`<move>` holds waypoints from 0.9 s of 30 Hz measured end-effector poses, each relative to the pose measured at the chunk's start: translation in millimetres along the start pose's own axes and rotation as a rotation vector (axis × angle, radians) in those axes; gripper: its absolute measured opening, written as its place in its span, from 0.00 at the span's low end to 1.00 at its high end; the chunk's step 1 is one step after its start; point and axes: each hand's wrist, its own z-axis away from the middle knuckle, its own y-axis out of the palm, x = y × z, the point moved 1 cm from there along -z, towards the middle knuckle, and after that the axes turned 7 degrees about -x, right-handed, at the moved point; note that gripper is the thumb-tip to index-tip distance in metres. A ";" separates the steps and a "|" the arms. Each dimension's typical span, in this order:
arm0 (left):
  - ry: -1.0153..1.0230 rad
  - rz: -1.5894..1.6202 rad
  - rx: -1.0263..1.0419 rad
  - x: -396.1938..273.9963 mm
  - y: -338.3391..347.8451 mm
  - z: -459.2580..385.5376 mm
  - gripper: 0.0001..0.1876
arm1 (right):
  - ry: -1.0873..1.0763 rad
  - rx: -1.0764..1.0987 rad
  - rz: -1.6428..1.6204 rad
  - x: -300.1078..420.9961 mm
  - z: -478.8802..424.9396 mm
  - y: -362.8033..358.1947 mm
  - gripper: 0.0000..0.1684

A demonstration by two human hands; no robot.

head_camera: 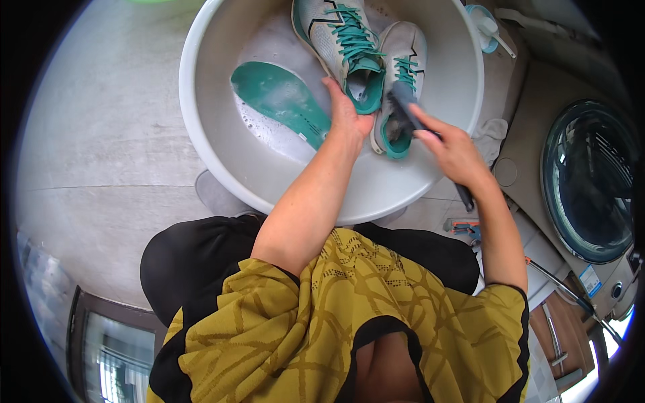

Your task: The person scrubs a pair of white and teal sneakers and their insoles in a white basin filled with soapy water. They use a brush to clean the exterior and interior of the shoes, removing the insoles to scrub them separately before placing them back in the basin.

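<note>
My left hand [350, 113] grips the heel of a white running shoe [327, 43] with green laces and a green collar. In my right hand [451, 146] is a dark long-handled scrubbing brush [414, 118], its head blurred. The brush head lies over the tongue and opening of a second, greyer shoe [403, 53]; whether its bristles touch cannot be told. A green insole [279, 95] rests in foamy water to the left of the shoes. All of these are inside a large white plastic basin [209, 146] in front of my knees.
Right of the basin stands a front-loading washing machine [529, 136] with a round glass door. A small blue tub [486, 27] holding a white scoop is at the upper right. A whitish cloth [490, 138] lies between basin and machine. A grey slipper [221, 194] shows below the rim.
</note>
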 end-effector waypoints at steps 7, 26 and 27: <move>-0.018 0.007 -0.060 2.2 -1.8 11.1 0.36 | 0.642 -0.034 -0.352 11.2 18.7 -22.2 0.28; -0.418 -0.347 -0.259 59.6 -30.2 52.7 0.24 | 0.440 0.298 -0.086 11.0 52.1 -16.5 0.27; -0.361 -0.344 -0.252 60.8 -28.3 49.8 0.23 | 0.381 0.285 -0.022 7.6 54.6 -10.5 0.26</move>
